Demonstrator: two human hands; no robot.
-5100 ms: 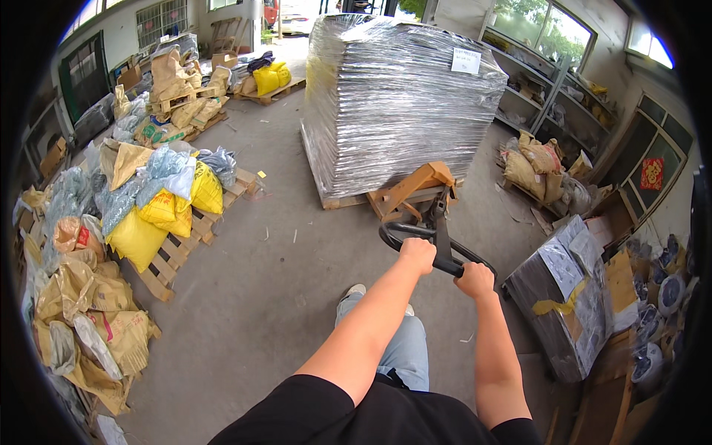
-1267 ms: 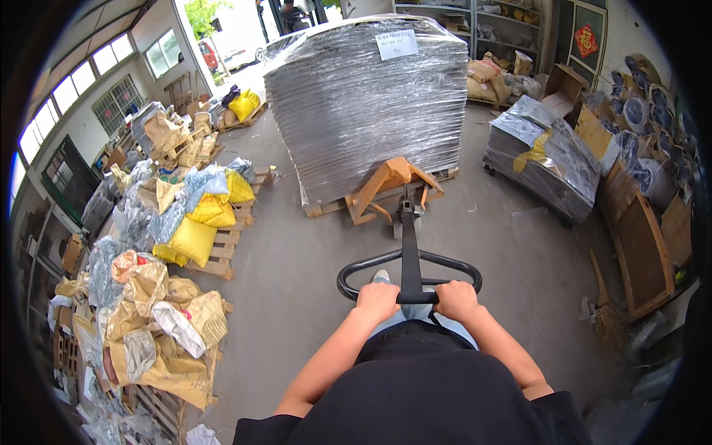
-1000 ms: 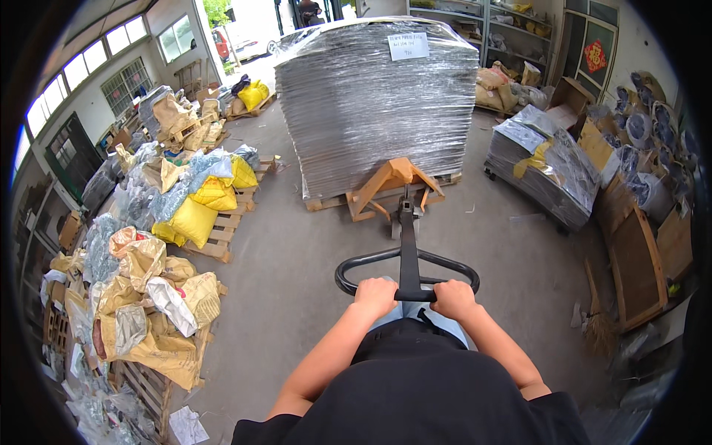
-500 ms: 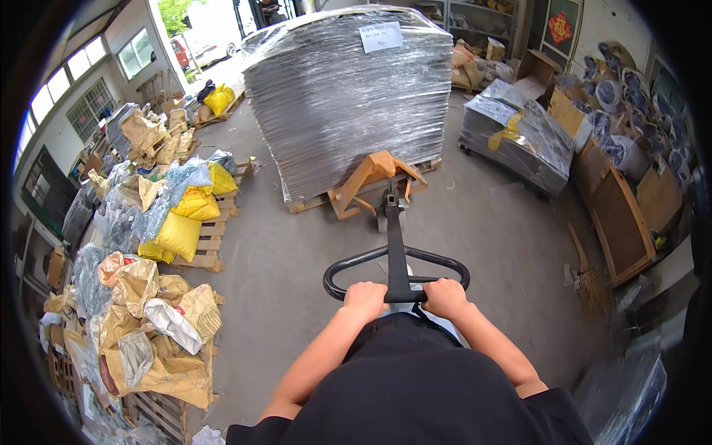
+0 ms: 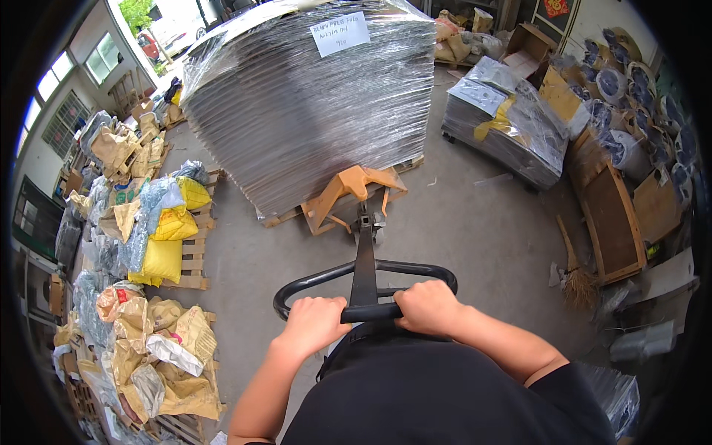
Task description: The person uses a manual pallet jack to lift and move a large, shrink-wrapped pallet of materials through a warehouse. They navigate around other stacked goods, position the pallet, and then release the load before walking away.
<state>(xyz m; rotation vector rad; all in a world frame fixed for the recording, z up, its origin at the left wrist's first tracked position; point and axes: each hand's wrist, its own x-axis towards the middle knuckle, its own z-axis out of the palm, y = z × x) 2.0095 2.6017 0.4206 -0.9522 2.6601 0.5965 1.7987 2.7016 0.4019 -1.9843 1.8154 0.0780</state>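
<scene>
Both my hands grip the near crossbar of a black looped handle, which belongs to an orange pallet jack. My left hand is closed around the bar left of the central shaft. On the other side of the shaft my right hand is wrapped round the same bar. The jack stands against a wooden pallet; its forks are hidden beneath. On that pallet rises a tall stack wrapped in clear film, with a white paper sheet on its near face.
Pallets on the left hold brown sacks and yellow bags. At the right are a low film-wrapped stack on casters, a straw broom, a wooden crate and a pile of wrapped rolls. A bright doorway opens at the far left.
The handle, jack and wrapped stack have shifted left in view, and the stack looks larger and turned somewhat. My hands keep their grip, now lower and a little left.
</scene>
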